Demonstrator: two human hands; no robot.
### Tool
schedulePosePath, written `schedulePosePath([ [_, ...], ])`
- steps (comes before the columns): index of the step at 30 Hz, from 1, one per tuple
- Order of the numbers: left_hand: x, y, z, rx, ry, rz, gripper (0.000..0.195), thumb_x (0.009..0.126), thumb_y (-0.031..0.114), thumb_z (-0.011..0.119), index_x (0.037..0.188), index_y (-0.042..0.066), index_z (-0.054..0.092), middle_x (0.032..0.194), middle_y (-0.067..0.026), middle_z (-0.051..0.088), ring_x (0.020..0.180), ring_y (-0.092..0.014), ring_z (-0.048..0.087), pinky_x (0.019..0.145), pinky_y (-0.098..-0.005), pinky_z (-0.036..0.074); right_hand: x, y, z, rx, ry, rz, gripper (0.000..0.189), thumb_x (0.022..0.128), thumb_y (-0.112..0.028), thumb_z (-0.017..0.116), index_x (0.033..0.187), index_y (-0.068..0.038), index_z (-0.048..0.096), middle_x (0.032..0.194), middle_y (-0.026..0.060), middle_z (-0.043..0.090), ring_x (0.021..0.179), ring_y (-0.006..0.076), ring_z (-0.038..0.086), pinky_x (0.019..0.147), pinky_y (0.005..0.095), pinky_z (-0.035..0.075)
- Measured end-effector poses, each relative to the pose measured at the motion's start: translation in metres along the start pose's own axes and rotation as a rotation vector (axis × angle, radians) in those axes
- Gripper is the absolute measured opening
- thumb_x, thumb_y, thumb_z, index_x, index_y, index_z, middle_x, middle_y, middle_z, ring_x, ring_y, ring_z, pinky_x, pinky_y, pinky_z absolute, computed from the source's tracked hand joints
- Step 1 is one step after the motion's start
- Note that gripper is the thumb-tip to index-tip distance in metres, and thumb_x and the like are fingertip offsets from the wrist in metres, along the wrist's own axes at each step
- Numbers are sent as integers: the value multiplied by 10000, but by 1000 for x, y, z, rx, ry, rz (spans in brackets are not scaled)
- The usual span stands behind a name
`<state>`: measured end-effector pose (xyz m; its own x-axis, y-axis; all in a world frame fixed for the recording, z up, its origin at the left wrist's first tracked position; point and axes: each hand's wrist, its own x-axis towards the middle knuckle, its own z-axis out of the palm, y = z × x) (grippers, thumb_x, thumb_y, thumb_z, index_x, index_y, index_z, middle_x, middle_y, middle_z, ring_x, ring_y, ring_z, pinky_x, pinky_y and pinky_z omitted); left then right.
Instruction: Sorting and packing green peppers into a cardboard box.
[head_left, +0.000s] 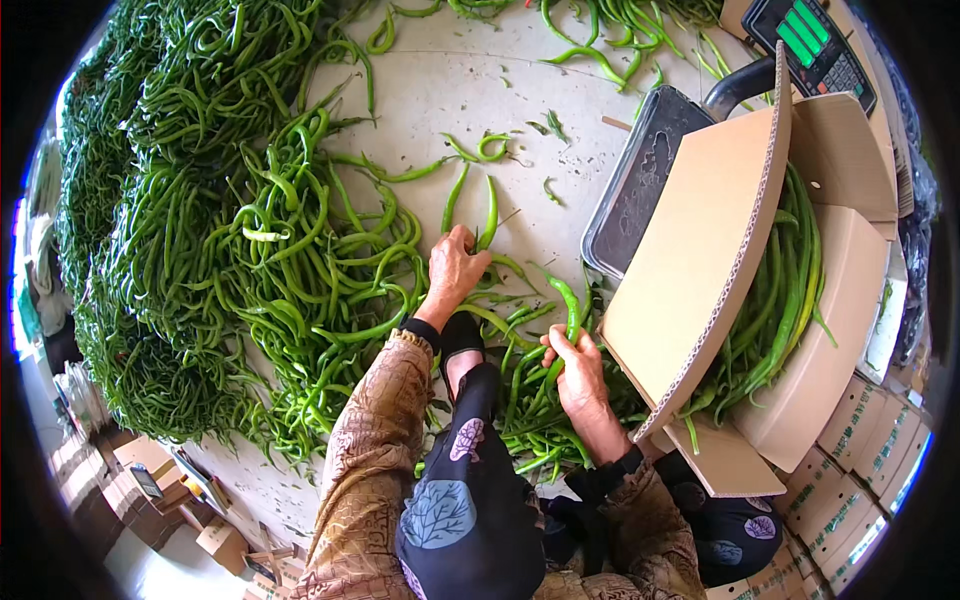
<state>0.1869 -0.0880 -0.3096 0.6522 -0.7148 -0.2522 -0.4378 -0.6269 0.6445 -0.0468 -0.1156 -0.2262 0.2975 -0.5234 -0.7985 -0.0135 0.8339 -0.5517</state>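
Observation:
My left hand (456, 271) is closed on green chili peppers at the centre, two of them pointing up from its fingers. To the right, my right hand (579, 369) grips a long green chili pepper (571, 301) by its lower part. Under and between the hands, loose peppers (525, 390) lie on the floor. A large heap of green peppers (285, 225) spreads to the left of my left hand. Right of my right hand stands an open cardboard box (697, 247) holding long green peppers (780, 300).
The box stands by a platform scale (637, 180) with a lit display (804, 34). Printed cartons (862, 442) are stacked at the lower right. More boxes (223, 544) stand at the lower left. My shoe (460, 336) is between my arms, beside the peppers.

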Motion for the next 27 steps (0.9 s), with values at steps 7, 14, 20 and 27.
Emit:
schedulePosePath([
  [7, -37, 39, -44, -1037, -283, -423, 111, 855, 97, 627, 899, 60, 533, 841, -8, 575, 734, -99, 563, 698, -244, 476, -4, -12, 12, -164, 55, -183, 112, 863, -76, 657, 941, -54, 580, 783, 17, 589, 634, 86, 523, 565, 233, 438],
  [14, -63, 36, -50, -1176, -230, -540, 195, 838, 70, 630, 1019, 34, 566, 921, -21, 587, 827, -97, 578, 743, -245, 495, -14, -24, 13, -379, 75, -222, 178, 916, -165, 616, 1055, -66, 566, 708, 1, 562, 512, 47, 447, 458, 208, 360],
  [20, -94, 56, -63, -528, -340, -209, 291, 815, 79, 641, 1086, -14, 589, 818, -13, 601, 759, -70, 547, 701, -238, 473, -24, -20, 5, -323, 124, -119, 336, 876, -266, 686, 1085, -53, 532, 871, 11, 539, 607, 60, 448, 547, 228, 373],
  [27, -97, 60, -34, -630, -708, 7, 273, 816, 221, 692, 1009, 30, 654, 843, -137, 668, 803, -225, 660, 739, -343, 513, -30, -6, -11, -139, 51, 96, 355, 851, -230, 708, 1088, -34, 531, 860, 21, 597, 734, 117, 555, 697, 262, 448],
])
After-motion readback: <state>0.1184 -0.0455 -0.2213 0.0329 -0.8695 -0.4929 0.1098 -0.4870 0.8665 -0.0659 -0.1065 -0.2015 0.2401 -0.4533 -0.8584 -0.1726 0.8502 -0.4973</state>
